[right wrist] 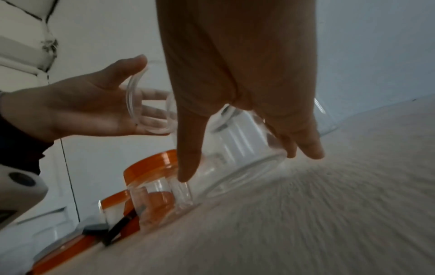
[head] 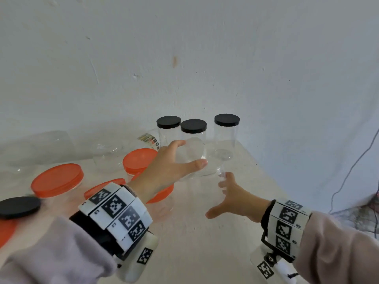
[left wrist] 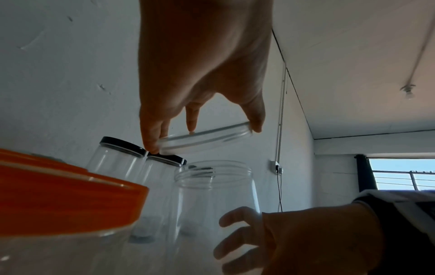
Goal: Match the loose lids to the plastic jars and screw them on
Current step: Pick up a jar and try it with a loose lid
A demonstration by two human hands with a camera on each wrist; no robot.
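My left hand (head: 191, 153) pinches a clear round lid (head: 194, 159) between thumb and fingers, just above the mouth of an open clear jar (head: 213, 169). The left wrist view shows the clear lid (left wrist: 221, 134) tilted and a little above the jar's threaded rim (left wrist: 214, 167), not touching it. My right hand (head: 216, 198) is low beside the jar's base with its fingers spread. In the right wrist view the jar (right wrist: 237, 178) lies between the thumb and fingers of that hand (right wrist: 249, 165); I cannot tell whether they touch it.
Three clear jars with black lids (head: 168, 121) (head: 193, 126) (head: 226, 119) stand against the wall behind. Orange-lidded jars (head: 57, 179) (head: 139, 160) and a loose black lid (head: 19, 206) crowd the left. An open clear jar (head: 106, 154) stands at back left. The table's right edge (head: 287, 191) is close.
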